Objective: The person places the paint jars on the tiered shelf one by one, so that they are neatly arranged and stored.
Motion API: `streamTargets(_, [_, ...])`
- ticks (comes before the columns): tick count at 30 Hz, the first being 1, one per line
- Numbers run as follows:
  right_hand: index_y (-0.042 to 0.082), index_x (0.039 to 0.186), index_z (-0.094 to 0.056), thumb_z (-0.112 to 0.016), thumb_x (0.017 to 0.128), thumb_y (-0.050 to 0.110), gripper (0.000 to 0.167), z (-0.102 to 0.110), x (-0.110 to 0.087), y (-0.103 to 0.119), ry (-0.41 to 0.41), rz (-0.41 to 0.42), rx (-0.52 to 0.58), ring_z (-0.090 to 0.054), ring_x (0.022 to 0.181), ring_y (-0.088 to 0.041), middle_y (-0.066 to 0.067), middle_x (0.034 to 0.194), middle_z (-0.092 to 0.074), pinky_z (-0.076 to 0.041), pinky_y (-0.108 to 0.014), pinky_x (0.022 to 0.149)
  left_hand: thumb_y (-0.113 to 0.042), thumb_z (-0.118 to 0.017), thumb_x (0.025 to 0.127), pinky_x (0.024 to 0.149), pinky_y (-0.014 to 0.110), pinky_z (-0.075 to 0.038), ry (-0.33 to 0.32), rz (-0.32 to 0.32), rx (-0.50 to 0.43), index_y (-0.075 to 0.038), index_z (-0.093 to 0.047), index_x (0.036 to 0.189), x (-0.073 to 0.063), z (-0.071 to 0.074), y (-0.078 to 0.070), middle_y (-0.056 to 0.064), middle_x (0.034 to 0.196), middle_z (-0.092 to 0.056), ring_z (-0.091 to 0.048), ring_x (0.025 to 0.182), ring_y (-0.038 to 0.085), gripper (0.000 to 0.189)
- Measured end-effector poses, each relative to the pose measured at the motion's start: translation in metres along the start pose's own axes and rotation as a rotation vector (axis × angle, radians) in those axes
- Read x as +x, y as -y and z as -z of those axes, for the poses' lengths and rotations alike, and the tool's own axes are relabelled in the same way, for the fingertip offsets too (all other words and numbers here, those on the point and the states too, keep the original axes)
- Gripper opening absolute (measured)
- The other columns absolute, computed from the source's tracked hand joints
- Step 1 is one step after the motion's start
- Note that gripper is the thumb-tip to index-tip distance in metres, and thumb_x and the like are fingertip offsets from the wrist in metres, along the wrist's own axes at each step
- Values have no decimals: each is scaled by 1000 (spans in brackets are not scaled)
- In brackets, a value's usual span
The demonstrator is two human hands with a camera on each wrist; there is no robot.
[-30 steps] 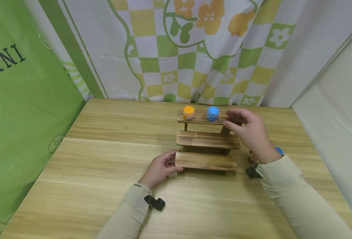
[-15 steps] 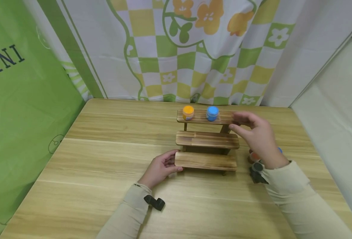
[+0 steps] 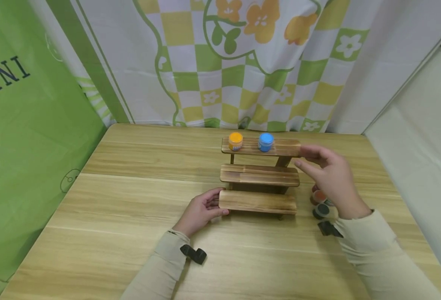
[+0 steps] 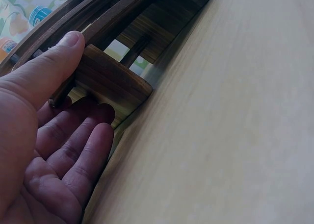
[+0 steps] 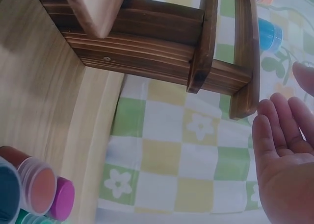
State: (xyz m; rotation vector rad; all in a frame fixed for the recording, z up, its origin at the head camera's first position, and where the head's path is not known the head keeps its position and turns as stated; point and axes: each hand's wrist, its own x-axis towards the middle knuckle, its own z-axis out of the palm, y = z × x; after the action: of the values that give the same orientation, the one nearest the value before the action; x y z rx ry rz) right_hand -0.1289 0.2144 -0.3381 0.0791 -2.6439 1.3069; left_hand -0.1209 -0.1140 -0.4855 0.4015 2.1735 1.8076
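Left hand (image 3: 199,213) clasping near end of stand (image 3: 259,177); right hand (image 3: 334,179) spread beside its top

Landmark: the three-tier wooden stand, resting on the wood-grain table (image 3: 111,208), tiers rising away from the person.

Nearest, in front of the stand and to its left: beige left sleeve (image 3: 156,268) with a black mount (image 3: 193,254) at the cuff. Left hand clamped lightly on the left end of the bottom board (image 3: 257,202); the left wrist view shows the thumb against the board's edge and the other fingers beneath, tips by the side panel.

To the right of the stand, near side: right sleeve (image 3: 377,246), also with a dark mount (image 3: 330,229). Just beyond that mount, jars grouped on the table: a dark jar (image 3: 321,211), a terracotta jar (image 3: 318,197) and, clearer in the right wrist view, a magenta jar (image 5: 63,199) and a green jar (image 5: 35,219).

Farther back, at the stand's upper right: right hand, thumb and fingers well apart, fingertips at the end of the top board (image 3: 285,146); contact cannot be told.

On that board: blue jar (image 3: 266,142) upright near the middle, orange jar (image 3: 235,141) upright toward the left end, the two apart.

Behind the stand: checked curtain (image 3: 231,77) with flowers.
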Motion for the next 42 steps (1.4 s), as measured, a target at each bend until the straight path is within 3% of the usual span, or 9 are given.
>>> streamTargets(7, [1, 128, -64, -77, 92, 23, 44, 2, -6, -9, -20, -3, 78, -58, 105, 4, -12, 126, -66, -47, -10, 93, -16, -83, 84, 90, 28, -57, 0, -1, -1, -6, -50, 147, 0, 0, 0, 15, 129, -65, -66, 112, 28, 71])
streamTargets(12, [-1, 126, -64, -77, 91, 21, 44, 5, -11, -15, -30, -17, 90, -58, 105, 2, -10, 125, -66, -45, -7, 93, -15, -82, 84, 90, 28, -57, 2, -3, 2, -6, -50, 146, 0, 0, 0, 15, 130, -64, -66, 113, 28, 71])
streamTargets(23, [2, 127, -65, -75, 93, 28, 44, 13, -22, -30, -32, -11, 0, -57, 103, 7, -8, 124, -67, -44, -4, 88, -15, -82, 84, 91, 28, -57, -1, 4, 11, -6, -50, 146, 0, 0, -2, 15, 130, -64, -66, 113, 27, 70])
streamTargets(33, [4, 127, -65, -76, 92, 31, 46, 19, -31, -44, -25, -61, -57, -57, 102, 6, -9, 124, -67, -43, -3, 88, -14, -82, 84, 91, 28, -57, -2, 8, 7, -6, -50, 146, 0, 0, -4, 16, 130, -64, -66, 114, 27, 70])
streamTargets(42, [4, 130, -64, -75, 92, 31, 47, 26, -43, -61, -1, -91, -99, -52, 99, 15, -14, 126, -67, -42, -1, 81, -16, -82, 85, 91, 29, -57, 4, 10, 4, -6, -49, 147, -1, 0, -2, 15, 131, -64, -65, 114, 28, 71])
